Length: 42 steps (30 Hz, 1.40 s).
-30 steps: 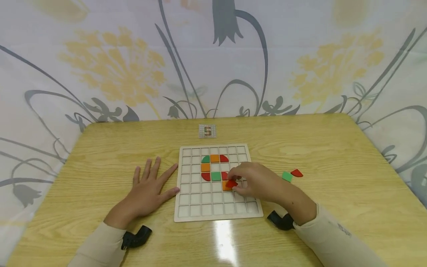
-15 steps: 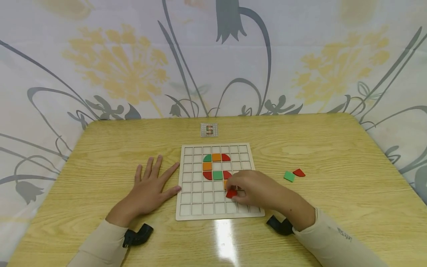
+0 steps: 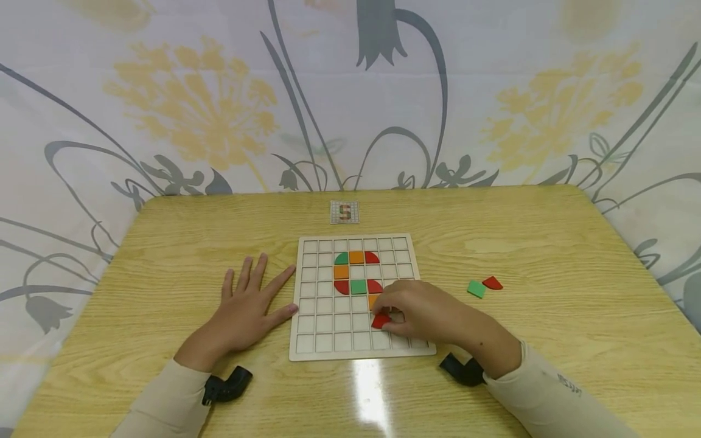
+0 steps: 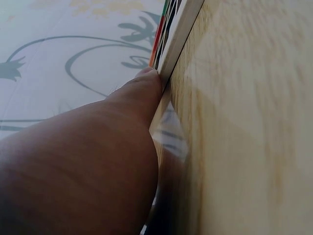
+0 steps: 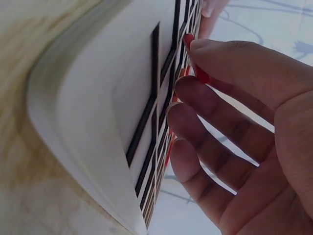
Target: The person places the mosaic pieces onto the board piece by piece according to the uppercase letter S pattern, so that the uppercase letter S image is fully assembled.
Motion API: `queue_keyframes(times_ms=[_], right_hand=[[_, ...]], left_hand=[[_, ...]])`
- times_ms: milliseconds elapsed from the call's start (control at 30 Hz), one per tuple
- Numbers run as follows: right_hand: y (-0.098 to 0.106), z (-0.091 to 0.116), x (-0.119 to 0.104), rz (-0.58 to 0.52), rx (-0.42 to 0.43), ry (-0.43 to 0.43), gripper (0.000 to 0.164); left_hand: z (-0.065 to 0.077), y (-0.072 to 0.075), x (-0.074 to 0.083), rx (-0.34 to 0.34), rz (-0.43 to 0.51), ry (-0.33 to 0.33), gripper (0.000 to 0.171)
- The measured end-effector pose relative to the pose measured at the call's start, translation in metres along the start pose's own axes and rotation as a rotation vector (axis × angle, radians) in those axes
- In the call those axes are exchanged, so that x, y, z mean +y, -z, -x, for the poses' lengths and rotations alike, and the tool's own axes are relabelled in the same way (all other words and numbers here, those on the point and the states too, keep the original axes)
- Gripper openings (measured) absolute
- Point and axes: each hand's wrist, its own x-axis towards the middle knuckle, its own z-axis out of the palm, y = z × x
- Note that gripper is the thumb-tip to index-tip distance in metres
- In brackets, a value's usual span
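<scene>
My right hand point(image 3: 424, 309) pinches a red quarter-circle tile point(image 3: 380, 321) between thumb and fingers, low over the grid board point(image 3: 317, 344). In the right wrist view that red tile point(image 5: 196, 63) stands tilted at the board's face. Flat on the table, my left hand point(image 3: 243, 313) has its fingers spread, with thumb and index fingertips at the board's left edge. In the left wrist view its thumb point(image 4: 132, 93) meets the board's side. Set in the cells are a green quarter-circle point(image 3: 342, 258), orange squares point(image 3: 356, 257), red quarter-circles point(image 3: 342, 287) and a green square point(image 3: 358, 286).
To the right of the board lie a loose green square point(image 3: 476, 289) and a loose red quarter-circle point(image 3: 493, 283). A small card point(image 3: 344, 212) with an S pattern lies behind the board. A patterned cloth point(image 3: 350, 121) rises at the table's far edge.
My right hand has brought the red quarter-circle toward the front of the board, from over the orange square to the cell below it. The left hand stays at the board's edge.
</scene>
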Motion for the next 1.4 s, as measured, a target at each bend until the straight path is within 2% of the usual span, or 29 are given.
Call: queue_keyframes(times_ms=[600, 1200, 1400], right_hand=[[-0.0031, 0.0006, -0.0007, 0.006, -0.026, -0.028, 0.015], [-0.0057, -0.0009, -0.0012, 0.014, -0.013, -0.037, 0.018], [-0.0059, -0.0007, -0.0002, 0.028, 0.015, -0.036, 0.016]], left_hand=[[-0.0009, -0.0011, -0.0003, -0.002, -0.007, 0.002, 0.072], [-0.0011, -0.0015, -0.0018, 0.005, 0.003, -0.003, 0.072], [-0.0016, -0.0006, -0.0020, 0.003, -0.007, -0.004, 0.072]])
